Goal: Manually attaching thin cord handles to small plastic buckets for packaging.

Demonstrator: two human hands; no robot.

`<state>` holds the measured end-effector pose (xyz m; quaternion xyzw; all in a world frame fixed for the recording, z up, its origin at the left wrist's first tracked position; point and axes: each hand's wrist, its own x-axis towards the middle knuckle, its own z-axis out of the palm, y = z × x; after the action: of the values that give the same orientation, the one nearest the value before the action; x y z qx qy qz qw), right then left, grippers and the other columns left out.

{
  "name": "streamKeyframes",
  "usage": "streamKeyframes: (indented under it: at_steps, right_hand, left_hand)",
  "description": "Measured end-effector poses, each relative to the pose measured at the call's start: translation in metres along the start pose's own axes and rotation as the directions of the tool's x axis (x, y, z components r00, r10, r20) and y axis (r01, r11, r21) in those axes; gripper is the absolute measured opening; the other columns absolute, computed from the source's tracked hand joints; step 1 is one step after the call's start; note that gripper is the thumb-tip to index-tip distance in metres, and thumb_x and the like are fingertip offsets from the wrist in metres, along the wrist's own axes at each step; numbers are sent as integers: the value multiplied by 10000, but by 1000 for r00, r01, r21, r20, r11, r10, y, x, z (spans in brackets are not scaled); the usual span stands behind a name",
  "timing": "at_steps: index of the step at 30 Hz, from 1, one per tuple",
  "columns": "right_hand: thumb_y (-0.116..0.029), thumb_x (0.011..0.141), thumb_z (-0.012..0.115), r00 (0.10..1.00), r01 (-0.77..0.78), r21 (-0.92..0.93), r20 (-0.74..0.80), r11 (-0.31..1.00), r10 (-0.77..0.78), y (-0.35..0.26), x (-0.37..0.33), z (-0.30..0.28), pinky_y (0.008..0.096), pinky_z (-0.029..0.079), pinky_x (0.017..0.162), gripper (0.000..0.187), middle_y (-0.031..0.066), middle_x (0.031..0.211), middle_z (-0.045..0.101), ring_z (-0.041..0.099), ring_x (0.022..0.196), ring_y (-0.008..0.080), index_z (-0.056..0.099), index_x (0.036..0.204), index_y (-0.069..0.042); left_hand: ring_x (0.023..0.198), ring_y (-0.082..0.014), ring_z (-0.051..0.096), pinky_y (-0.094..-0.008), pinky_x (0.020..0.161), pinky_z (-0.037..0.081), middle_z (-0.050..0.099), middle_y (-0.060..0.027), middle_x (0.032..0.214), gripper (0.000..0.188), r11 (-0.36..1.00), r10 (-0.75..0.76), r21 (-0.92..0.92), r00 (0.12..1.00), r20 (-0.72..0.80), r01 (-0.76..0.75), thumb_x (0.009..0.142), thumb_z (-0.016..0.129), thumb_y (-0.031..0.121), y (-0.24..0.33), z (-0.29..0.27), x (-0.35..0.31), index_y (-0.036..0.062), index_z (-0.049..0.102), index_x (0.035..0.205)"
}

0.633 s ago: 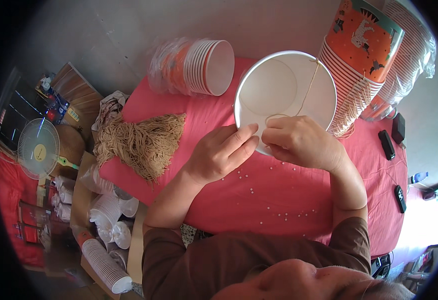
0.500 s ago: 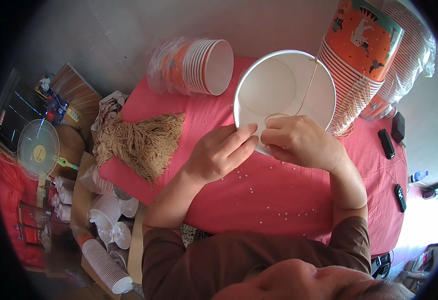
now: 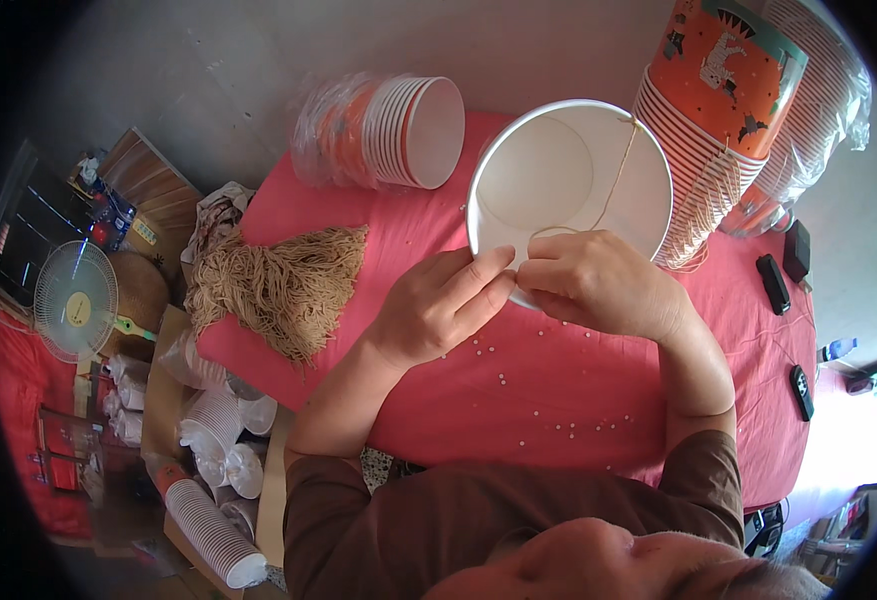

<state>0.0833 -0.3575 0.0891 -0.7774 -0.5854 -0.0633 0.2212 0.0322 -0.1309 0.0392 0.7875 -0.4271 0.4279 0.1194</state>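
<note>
A large paper bucket (image 3: 533,165), white inside, lies with its mouth facing me. A thin tan cord (image 3: 613,190) is fixed at its far right rim and runs across the mouth to my right hand. My left hand (image 3: 443,308) grips the near left rim, thumb and fingertips at the edge. With bent fingers my right hand (image 3: 603,285) pinches the cord's loose part at the near rim, close to the left fingertips. The cord's end is hidden by the fingers. On the left of the pink cloth lies a bundle of cut tan cords (image 3: 283,285).
Behind stands a plastic-wrapped stack of buckets (image 3: 383,135). At right are nested orange buckets (image 3: 723,75) with cords hanging from them. Small white dots (image 3: 568,430) are scattered over the pink cloth (image 3: 498,410). A remote control (image 3: 801,393) lies at the right edge; a cardboard box (image 3: 163,375) stands lower left.
My right hand has shifted very slightly left toward the left fingertips at the rim. The bucket and my left hand look nearly still.
</note>
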Motion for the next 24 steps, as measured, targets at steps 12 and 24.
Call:
streamKeyframes:
  at_steps: [12,24]
  right_hand:
    - [-53,852,676,998,-1,206,-59,979,14,13,2,4,399,500,654,57,104,823,640,646,751,316,654,893,-20]
    - [-69,821,680,989,-140,402,97,905,110,19,5,6,378,520,719,242,157,917,652,666,789,278,670,1028,55]
  left_hand:
    - [779,-224,665,-337,657,573,628,-106,1151,193,993,-90,-73,996,18,91,768,697,-2,-5,1,1,-7,668,959]
    - [894,-257,690,-355,748,590,646,-72,1146,235,901,-342,-257,937,76,350,770,681,-68,-11,13,-4,25,638,981]
